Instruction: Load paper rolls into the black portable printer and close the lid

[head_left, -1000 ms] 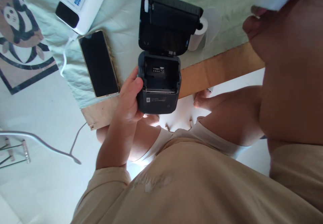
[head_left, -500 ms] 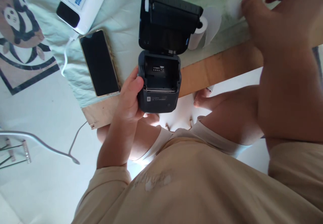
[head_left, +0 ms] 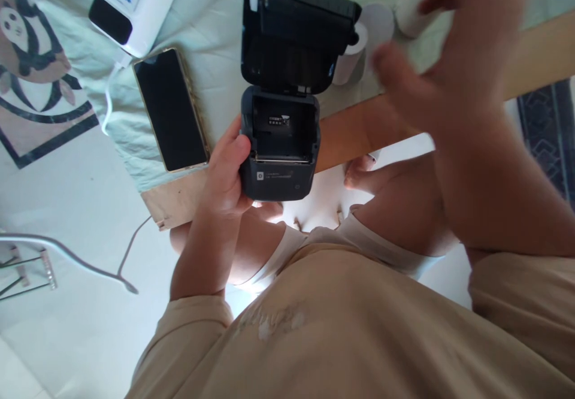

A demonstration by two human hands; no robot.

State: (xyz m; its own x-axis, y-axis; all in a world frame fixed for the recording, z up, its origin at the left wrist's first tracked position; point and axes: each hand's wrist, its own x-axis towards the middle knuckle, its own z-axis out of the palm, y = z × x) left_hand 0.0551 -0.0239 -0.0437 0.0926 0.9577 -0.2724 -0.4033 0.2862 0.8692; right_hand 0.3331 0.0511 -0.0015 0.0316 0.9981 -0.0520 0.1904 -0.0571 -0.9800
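Bench (head_left: 359,126): wooden edge runs left to right, a pale green cloth (head_left: 215,33) over its far part. Largest thing on it is the small black thermal printer (head_left: 281,147), lid (head_left: 294,33) thrown open and standing back toward the far side, paper bay bare, no roll seated that I can see.

Change since a second ago: my right hand (head_left: 444,75) has swung from the far right corner in toward the middle and now hangs blurred above the bench edge, just right of the open lid. Fingers spread; the top ones curl about a white paper roll (head_left: 415,6) at the far right, but with the blur I cannot tell whether they grip it or only pass before it. The sheet of white seen at that corner earlier is gone from view.

Left hand (head_left: 227,174): unchanged, wrapped on the near left side of the printer body, thumb on its rim, holding it steady.

A second paper roll (head_left: 353,54) lies on the cloth just behind the lid's right corner.

Left of the printer: smartphone (head_left: 171,110), screen dark, face up; far left, a white power bank (head_left: 135,0) with its cable (head_left: 108,102) trailing.

My read: the bay is ready and the right hand is closing on it.
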